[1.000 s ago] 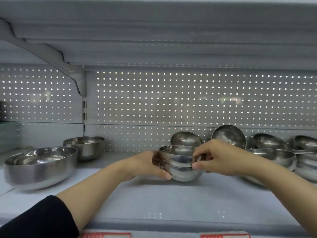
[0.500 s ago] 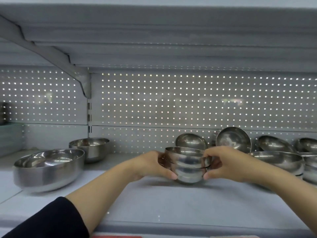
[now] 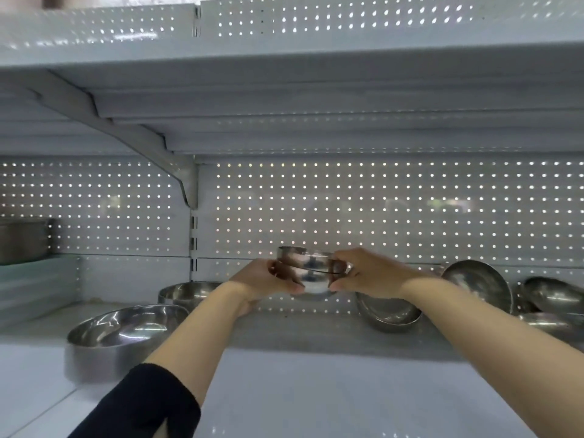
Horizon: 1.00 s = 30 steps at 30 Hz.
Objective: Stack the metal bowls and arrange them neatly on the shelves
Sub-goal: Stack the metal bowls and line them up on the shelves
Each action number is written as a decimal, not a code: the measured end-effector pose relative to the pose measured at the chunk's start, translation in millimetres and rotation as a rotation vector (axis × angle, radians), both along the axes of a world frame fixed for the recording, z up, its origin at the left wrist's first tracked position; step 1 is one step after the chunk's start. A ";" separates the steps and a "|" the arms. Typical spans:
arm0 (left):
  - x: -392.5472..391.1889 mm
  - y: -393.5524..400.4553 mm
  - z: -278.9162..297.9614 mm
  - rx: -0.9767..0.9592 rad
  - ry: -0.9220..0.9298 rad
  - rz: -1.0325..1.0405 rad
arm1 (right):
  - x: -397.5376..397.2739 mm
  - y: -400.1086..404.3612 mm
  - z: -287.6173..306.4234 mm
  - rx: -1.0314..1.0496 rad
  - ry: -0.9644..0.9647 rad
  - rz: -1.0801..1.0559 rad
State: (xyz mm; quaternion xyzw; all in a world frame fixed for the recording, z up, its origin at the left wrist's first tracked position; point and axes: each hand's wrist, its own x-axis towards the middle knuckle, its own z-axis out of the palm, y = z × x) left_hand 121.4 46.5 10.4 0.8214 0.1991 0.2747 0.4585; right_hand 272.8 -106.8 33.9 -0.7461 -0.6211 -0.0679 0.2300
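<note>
A small stack of two metal bowls point(image 3: 308, 273) hangs in the air above the grey shelf point(image 3: 316, 390), in front of the perforated back panel. My left hand point(image 3: 268, 279) grips its left side and my right hand point(image 3: 373, 273) grips its right side, thumbs under, fingers over the rim. A large metal bowl point(image 3: 120, 336) stands at the front left, with a medium bowl point(image 3: 186, 294) behind it. More bowls lie tilted to the right: one point(image 3: 388, 314) near the back panel, another point(image 3: 477, 284) leaning upright behind my right forearm.
Several further bowls point(image 3: 553, 298) crowd the far right of the shelf. The upper shelf point(image 3: 284, 90) and its bracket point(image 3: 177, 165) hang overhead. A metal pot point(image 3: 22, 238) sits on a stack of pale trays point(image 3: 34, 286) at the far left.
Both hands have lifted the stacked bowls off the shelf, up and slightly left. The view has tilted upward, showing the upper shelf.
</note>
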 end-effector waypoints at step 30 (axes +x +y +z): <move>14.3 39.1 -52.3 0.053 0.234 0.258 | -2.3 69.7 -61.6 -0.083 -0.063 -0.056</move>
